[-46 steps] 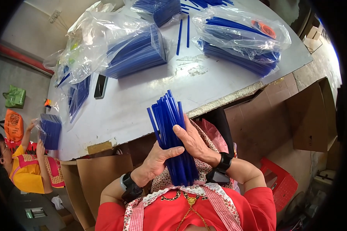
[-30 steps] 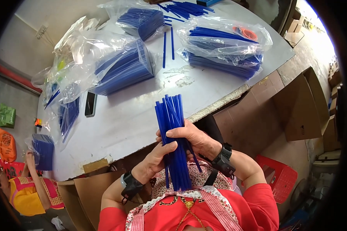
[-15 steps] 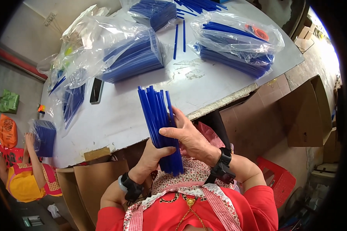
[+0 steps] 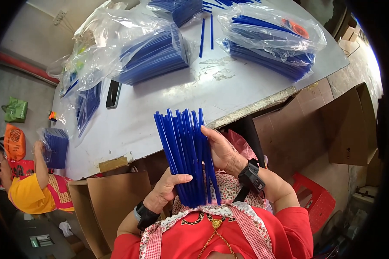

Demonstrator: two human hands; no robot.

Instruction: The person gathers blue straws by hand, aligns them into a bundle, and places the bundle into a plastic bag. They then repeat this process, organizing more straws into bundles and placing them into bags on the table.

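Note:
A loose bundle of blue plastic straws [image 4: 183,151] stands upright in front of my chest, its upper ends uneven and fanned apart. My left hand [image 4: 166,186] grips the lower left side, thumb across the front and fingers hidden behind. On the right side my right hand [image 4: 224,151] holds the bundle's edge, its thumb pointing up along the outermost straws and its other fingers mostly out of sight behind. A few straws at the lower right splay away from the rest.
On the white table [image 4: 168,93] lie a bagged straw stack [image 4: 155,54], another bag [image 4: 270,52] with an orange ring-shaped thing [image 4: 296,28] on it, and a phone [image 4: 113,94]. Cardboard boxes [image 4: 119,203] and a red stool [image 4: 315,200] flank me. A co-worker [image 4: 32,192] sits at left.
The bundle has spread wider and sits slightly lower. My right thumb has lifted from across its front to its right edge, and my left hand has moved down and left.

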